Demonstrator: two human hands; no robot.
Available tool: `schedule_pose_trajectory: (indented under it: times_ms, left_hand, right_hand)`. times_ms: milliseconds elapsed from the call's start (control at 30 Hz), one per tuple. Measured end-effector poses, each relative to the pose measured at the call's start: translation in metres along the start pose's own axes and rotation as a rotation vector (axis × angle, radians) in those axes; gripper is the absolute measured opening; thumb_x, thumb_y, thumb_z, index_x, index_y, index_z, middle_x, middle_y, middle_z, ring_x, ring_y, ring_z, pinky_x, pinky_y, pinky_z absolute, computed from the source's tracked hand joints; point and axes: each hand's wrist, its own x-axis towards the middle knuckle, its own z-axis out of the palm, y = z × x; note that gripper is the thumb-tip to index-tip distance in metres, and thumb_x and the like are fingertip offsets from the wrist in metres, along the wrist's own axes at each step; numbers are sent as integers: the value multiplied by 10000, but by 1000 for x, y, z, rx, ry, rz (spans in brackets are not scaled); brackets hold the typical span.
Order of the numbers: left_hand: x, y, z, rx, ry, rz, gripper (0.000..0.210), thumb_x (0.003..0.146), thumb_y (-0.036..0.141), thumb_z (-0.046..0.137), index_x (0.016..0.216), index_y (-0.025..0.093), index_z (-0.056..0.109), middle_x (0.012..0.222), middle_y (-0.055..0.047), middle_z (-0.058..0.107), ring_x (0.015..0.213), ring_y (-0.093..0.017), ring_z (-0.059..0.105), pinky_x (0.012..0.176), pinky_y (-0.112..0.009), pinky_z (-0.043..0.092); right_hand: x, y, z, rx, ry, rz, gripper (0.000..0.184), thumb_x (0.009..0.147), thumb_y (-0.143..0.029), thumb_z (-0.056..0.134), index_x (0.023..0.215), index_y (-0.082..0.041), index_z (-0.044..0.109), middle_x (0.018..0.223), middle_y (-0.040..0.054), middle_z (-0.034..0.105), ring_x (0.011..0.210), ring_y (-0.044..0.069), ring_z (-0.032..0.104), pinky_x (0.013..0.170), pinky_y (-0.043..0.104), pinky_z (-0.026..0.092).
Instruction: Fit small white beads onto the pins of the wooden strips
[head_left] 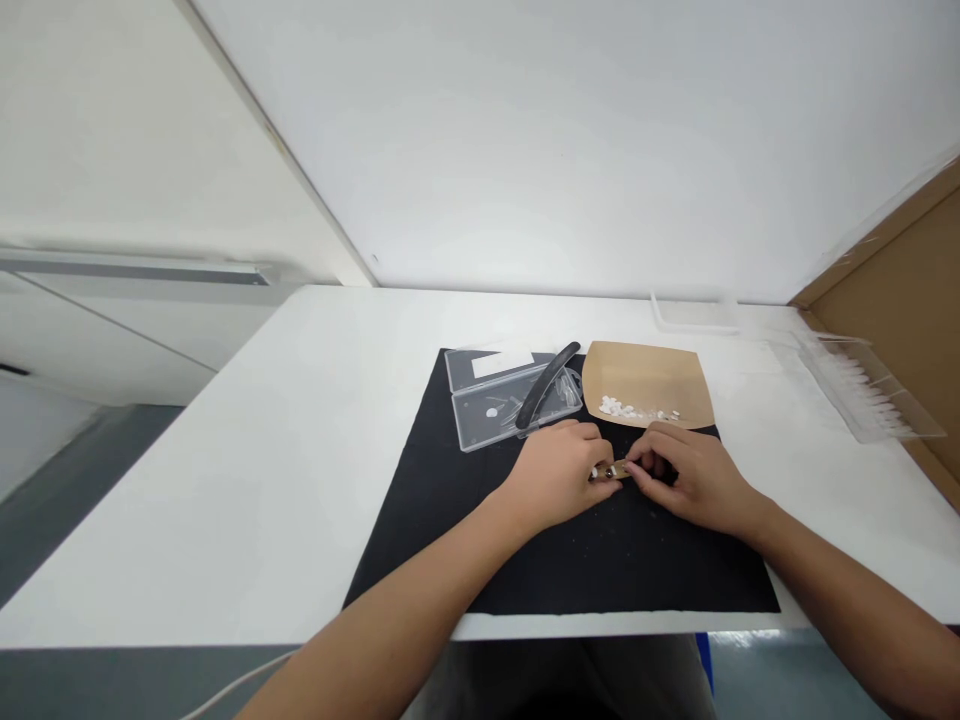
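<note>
Strip [619,468], small, tan, over black mat [540,575]; left hand [564,472] fingers pinch one end, right hand [691,478] fingers pressed together at other. Probably fine adjusting step; next move calls for steady left grip.

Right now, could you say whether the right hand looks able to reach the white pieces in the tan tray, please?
Probably yes: the right hand is near the tan tray and nothing covers the white pieces, though it may need to leave the small strip first.
</note>
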Motion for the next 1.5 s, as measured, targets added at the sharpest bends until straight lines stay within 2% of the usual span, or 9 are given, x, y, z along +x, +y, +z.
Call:
schedule_pose_trajectory:
  times_ms: [133,500,1067,1333,1500]
  left_hand:
    - [0,0,1,3,1,-15,160,898,368,814,875,220,758,910,-25,722,894,-200,677,705,-288,467]
    - [0,-3,5,-68,-7,-46,148,867,345,853,855,222,772,911,-19,741,925,-205,702,705,-267,460]
    - [1,-3,5,-117,-25,-108,157,850,382,895,870,238,834,912,-10,775,910,-195,720,703,-278,448]
    - [2,-4,6,-108,-29,-88,151,868,386,879,872,241,834,919,-8,769,910,-190,714,682,-275,427]
    - [2,-4,5,-116,-39,-102,140,858,368,885,866,238,835,902,-13,765,904,-196,712,677,-275,426]
  right_hand:
    - [-1,2,-1,-21,-20,-41,114,1010,-265,625,1115,-242,661,886,23,662,757,165,635,675,292,498]
    - [-1,8,-1,-14,-90,-36,52,1019,-240,631,1053,-230,669,925,29,664,769,161,641,686,286,502]
    - [2,14,3,83,-102,-15,132,1073,-277,601,969,-220,658,959,42,680,855,180,667,751,291,509]
    - [2,14,0,105,-156,-9,97,1069,-290,609,1079,-235,688,951,30,652,830,170,633,734,290,485]
    - [2,15,-5,117,-177,-14,94,1070,-285,612,1060,-236,691,965,29,654,841,161,634,743,283,480]
